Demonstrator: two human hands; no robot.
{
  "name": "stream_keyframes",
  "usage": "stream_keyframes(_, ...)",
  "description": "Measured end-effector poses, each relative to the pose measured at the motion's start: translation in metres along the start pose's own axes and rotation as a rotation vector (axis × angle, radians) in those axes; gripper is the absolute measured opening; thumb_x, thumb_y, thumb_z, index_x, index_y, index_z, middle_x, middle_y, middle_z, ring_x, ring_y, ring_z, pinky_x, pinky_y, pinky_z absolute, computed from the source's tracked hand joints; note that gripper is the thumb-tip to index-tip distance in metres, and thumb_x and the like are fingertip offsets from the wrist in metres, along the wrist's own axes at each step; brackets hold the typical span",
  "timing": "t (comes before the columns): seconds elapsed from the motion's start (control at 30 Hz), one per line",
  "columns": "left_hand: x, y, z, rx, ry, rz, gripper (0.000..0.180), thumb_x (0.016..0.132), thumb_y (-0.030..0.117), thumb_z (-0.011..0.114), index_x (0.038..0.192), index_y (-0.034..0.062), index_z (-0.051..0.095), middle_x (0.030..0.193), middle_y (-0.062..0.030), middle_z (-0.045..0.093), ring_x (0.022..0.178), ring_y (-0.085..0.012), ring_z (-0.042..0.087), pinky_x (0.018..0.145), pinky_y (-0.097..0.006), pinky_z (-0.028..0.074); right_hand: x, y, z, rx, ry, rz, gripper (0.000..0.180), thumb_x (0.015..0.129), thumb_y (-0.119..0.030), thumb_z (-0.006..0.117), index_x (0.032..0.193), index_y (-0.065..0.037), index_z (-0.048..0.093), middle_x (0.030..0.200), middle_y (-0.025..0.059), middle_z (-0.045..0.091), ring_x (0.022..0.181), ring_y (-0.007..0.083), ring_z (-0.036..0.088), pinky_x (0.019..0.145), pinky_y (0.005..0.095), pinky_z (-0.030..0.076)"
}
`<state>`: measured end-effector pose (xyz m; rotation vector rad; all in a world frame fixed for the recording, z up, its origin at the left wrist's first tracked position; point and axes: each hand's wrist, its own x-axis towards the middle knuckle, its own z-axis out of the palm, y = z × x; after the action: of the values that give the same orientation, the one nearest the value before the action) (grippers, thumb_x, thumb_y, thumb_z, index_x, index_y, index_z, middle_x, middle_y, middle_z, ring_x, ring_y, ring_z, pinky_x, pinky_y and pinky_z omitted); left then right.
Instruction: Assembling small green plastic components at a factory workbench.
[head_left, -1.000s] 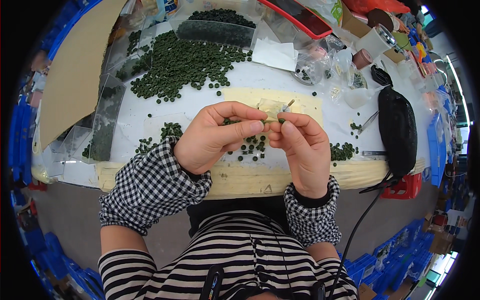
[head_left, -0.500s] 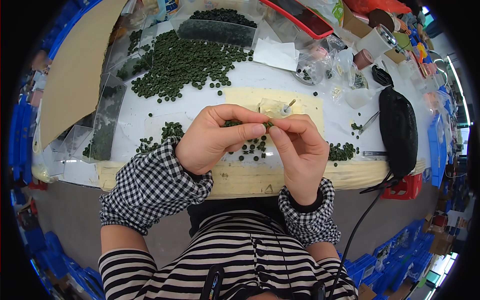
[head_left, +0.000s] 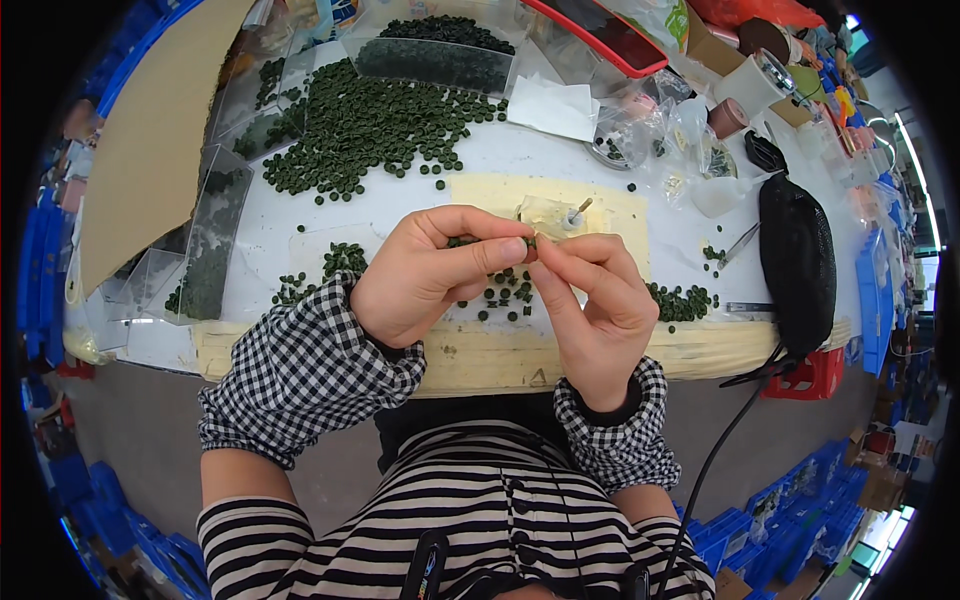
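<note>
My left hand [head_left: 425, 270] pinches a small dark green round piece [head_left: 531, 245] between thumb and forefinger, over the near middle of the table. Against the same piece, the thumb and forefinger of my right hand [head_left: 598, 310] are pressed together from the right; the fingertips partly hide it. Below the hands lie several loose dark green round pieces [head_left: 508, 294]. One small heap [head_left: 343, 260] sits by my left wrist, and another heap [head_left: 683, 303] is just right of my right hand. Behind my fingers is a pale wrapped block [head_left: 545, 212] with a short stick at its side.
A large pile of green pieces [head_left: 370, 125] spreads at the far left, beside clear bins [head_left: 435, 65] and a cardboard sheet [head_left: 160, 130]. White paper [head_left: 552, 107] and a red-edged phone [head_left: 612, 38] lie farther back. Tweezers [head_left: 742, 241] and a black pouch [head_left: 797, 260] are at the right.
My right fingertips have shifted slightly left, and its thumb has moved up and left, closer to my left fingertips. My left hand has stayed almost still.
</note>
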<state>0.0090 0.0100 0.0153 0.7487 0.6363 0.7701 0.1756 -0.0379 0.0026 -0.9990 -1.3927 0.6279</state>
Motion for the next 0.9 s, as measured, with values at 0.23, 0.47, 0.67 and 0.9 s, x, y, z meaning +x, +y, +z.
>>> stream_keyframes(0.23, 0.0002, -0.0010, -0.0012, 0.018, 0.009, 0.007, 0.012, 0.087, 0.007, 0.063, 0.098, 0.0026, 0.066, 0.080, -0.0005, 0.062, 0.050, -0.0013, 0.036, 0.043, -0.016, 0.027, -0.0006, -0.0030, -0.0002, 0.229, -0.028, 0.231, 0.025, 0.075, 0.005, 0.069, 0.099, -0.002, 0.070, 0.088, 0.0057, 0.062, 0.081, 0.0131, 0.057, 0.070, 0.0226, 0.046)
stream_keyframes(0.47, 0.0000, 0.0003, -0.0002, 0.018, 0.029, -0.009, 0.014, 0.086, 0.007, 0.065, 0.098, 0.0014, 0.067, 0.076, 0.0005, 0.061, 0.051, -0.0014, 0.038, 0.044, -0.016, 0.028, -0.0012, -0.0012, -0.0001, -0.054, -0.051, 0.029, 0.026, 0.075, 0.005, 0.069, 0.100, -0.003, 0.070, 0.087, 0.0052, 0.062, 0.080, 0.0121, 0.056, 0.068, 0.0221, 0.046)
stream_keyframes(0.67, -0.0005, -0.0011, 0.0019, 0.148, 0.035, 0.125, 0.015, 0.084, 0.008, 0.067, 0.098, 0.0019, 0.067, 0.074, 0.0015, 0.060, 0.053, -0.0011, 0.040, 0.046, -0.016, 0.031, -0.0018, -0.0007, 0.0003, 0.091, -0.031, 0.087, 0.027, 0.075, 0.005, 0.070, 0.100, -0.004, 0.070, 0.087, 0.0046, 0.062, 0.078, 0.0119, 0.055, 0.066, 0.0217, 0.046)
stream_keyframes(0.9, -0.0001, -0.0044, 0.0031, 0.318, 0.067, 0.251, 0.015, 0.083, 0.006, 0.067, 0.096, 0.0010, 0.068, 0.066, 0.0061, 0.050, 0.057, -0.0007, 0.039, 0.051, -0.016, 0.032, -0.0015, -0.0004, -0.0007, 0.047, -0.025, 0.046, 0.028, 0.075, 0.006, 0.069, 0.101, -0.004, 0.070, 0.086, 0.0046, 0.062, 0.078, 0.0123, 0.055, 0.067, 0.0221, 0.046)
